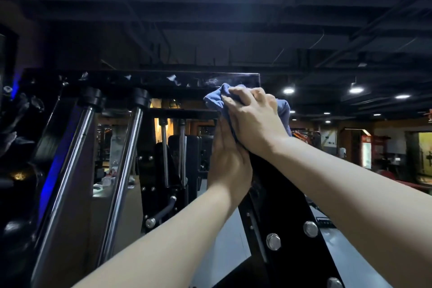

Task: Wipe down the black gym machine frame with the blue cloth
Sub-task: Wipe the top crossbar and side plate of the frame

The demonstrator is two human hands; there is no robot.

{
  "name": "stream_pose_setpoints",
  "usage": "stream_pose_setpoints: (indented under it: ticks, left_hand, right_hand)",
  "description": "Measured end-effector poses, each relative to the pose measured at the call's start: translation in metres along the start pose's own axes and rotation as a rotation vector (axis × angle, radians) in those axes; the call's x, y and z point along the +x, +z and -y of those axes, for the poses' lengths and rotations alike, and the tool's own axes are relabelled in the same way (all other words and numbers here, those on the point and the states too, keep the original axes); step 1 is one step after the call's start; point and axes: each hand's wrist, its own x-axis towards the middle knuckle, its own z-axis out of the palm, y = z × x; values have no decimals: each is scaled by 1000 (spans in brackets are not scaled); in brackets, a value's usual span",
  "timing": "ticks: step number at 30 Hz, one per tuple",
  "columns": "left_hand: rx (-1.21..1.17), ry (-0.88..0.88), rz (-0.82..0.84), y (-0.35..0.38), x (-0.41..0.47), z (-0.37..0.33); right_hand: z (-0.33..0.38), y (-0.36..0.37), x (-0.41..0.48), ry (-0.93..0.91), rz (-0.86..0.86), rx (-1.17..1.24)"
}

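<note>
right grip (254, 114) was clamped on blue cloth (216, 98), judged soft, light, bunchable | left grip (228, 159) lay flat just below, fingers straight | black frame (280, 194) beneath looked rigid, glossy

gap: we find room at 9 o'clock, between chrome rods (124, 170) and slanted upright (280, 206).
block: crossbar (152, 82) at 11 o'clock.

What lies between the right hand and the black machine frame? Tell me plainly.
The blue cloth. In the head view, the right hand holds it against the upper corner of the black machine frame.
</note>
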Motion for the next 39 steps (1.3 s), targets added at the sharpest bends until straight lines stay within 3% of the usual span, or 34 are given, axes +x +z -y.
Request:
stream_pose_setpoints:
  ticks: [3,6,9,13,15,16,20,23,25,27,29,30,32,36,39]
  left_hand:
    - [-6,29,3,-6,-17,7]
    - [-50,-60,-7,-15,-24,4]
    - [-78,-62,-38,-28,-20,-12]
    - [-194,-61,-132,-44,-12,-29]
    - [-320,-158,-148,-50,-8,-34]
    - [-389,-210,-127,-52,-6,-34]
    - [-455,-287,108,-63,0,-40]
    - [-563,-272,215,-70,4,-51]
    - [-493,-250,231,-72,6,-51]
    - [-250,-197,183,-73,8,-46]
    - [9,-90,94,-72,11,-46]
    - [110,-32,30,-73,16,-44]
    - [319,70,-68,-72,33,-44]
    - [663,157,71,-51,57,-39]
    - [798,490,54,-38,53,-27]
  right_hand:
    - [-13,-1,-10,-143,61,-2]
    - [-20,-5,5,13,60,-40]
    - [-3,-13,12,161,184,-99]
    - [27,-28,-2,21,284,-62]
    - [36,-32,-7,-51,329,163]
    - [37,-35,-5,2,341,336]
    - [36,-56,6,680,368,1216]
    - [34,-65,4,886,305,1604]
    - [31,-65,0,918,242,1742]
    - [20,-54,-10,858,130,1502]
    - [9,-43,-27,716,51,963]
    - [5,-37,-37,636,67,727]
    - [1,-25,-57,521,115,474]
    - [3,-12,-69,548,148,498]
    - [1,-17,-63,517,58,622]
